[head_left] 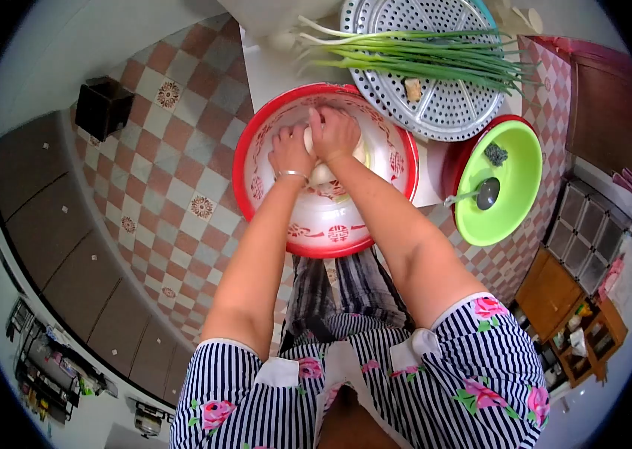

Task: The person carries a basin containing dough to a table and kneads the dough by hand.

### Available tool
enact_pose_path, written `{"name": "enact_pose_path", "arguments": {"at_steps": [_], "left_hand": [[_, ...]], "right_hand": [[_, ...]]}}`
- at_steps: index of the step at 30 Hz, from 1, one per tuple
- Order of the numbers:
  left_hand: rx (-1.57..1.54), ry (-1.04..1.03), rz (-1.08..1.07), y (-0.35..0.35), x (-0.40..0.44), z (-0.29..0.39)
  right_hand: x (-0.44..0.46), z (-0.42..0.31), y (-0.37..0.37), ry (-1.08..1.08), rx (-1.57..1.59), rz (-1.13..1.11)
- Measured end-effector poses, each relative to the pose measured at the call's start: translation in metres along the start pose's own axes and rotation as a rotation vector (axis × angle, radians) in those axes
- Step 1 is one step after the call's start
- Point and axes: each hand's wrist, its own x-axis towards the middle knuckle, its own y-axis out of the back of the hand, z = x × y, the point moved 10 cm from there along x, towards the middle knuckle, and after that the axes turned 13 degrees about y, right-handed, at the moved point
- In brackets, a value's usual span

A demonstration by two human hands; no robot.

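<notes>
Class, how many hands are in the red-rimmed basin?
2: the left hand and, beside it, the right hand, both on the pale dough. None appear hidden.

On my feed I count two hands, left hand [291, 153] and right hand [337, 135], covering dough [321, 176] too much to tally; at least three basins: red-rimmed basin [242, 173], green basin [514, 206] at three o'clock from it, red basin [453, 163] under that; at one-thirty, one perforated tray [447, 118], one scallion bunch [421, 54]; one ladle [487, 193] at three.

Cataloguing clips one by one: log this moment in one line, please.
left hand: on dough | right hand: on dough | dough: in basin | scallions: across steamer tray | ladle: in green bowl
</notes>
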Motion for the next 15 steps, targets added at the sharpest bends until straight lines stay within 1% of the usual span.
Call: {"name": "enact_pose_path", "arguments": {"at_steps": [1,2,3,4,5,6,7,8,10,11,14,15], "left_hand": [[-0.023,0.032,-0.177,0.001,0.0,0.001],[-0.124,-0.031,-0.233,-0.006,0.006,-0.008],[-0.227,-0.09,-0.293,-0.022,0.015,-0.029],[-0.329,-0.149,-0.352,-0.013,0.011,-0.024],[-0.332,-0.04,-0.413,-0.014,0.0,-0.037],[-0.364,-0.003,-0.367,-0.01,-0.008,-0.041],[-0.396,0.032,-0.319,-0.009,-0.013,-0.046],[-0.427,0.063,-0.269,-0.008,-0.015,-0.05],[-0.478,0.112,-0.291,-0.026,-0.024,-0.053],[-0.502,0.143,-0.301,-0.036,-0.028,-0.059],[-0.923,0.341,-0.531,-0.07,-0.053,-0.072],[-0.73,0.24,-0.542,-0.086,-0.037,-0.081]], "right_hand": [[-0.001,0.005,-0.001,-0.031,0.086,-0.009],[-0.001,0.011,-0.001,-0.059,0.171,-0.023],[-0.012,0.024,0.006,0.003,0.273,0.151],[-0.024,0.027,0.031,-0.075,0.177,0.264],[-0.048,0.028,0.057,-0.156,0.079,0.375],[-0.071,0.027,0.081,-0.239,-0.022,0.485],[-0.09,0.048,0.068,-0.45,0.046,0.405],[-0.095,0.063,0.051,-0.53,0.223,0.322],[-0.097,0.076,0.018,-0.672,0.586,0.145],[-0.084,0.101,-0.006,-0.633,0.58,0.001],[-0.029,0.046,0.04,-0.364,0.459,-0.214],[-0.018,0.031,0.043,-0.166,0.383,-0.185]]}}
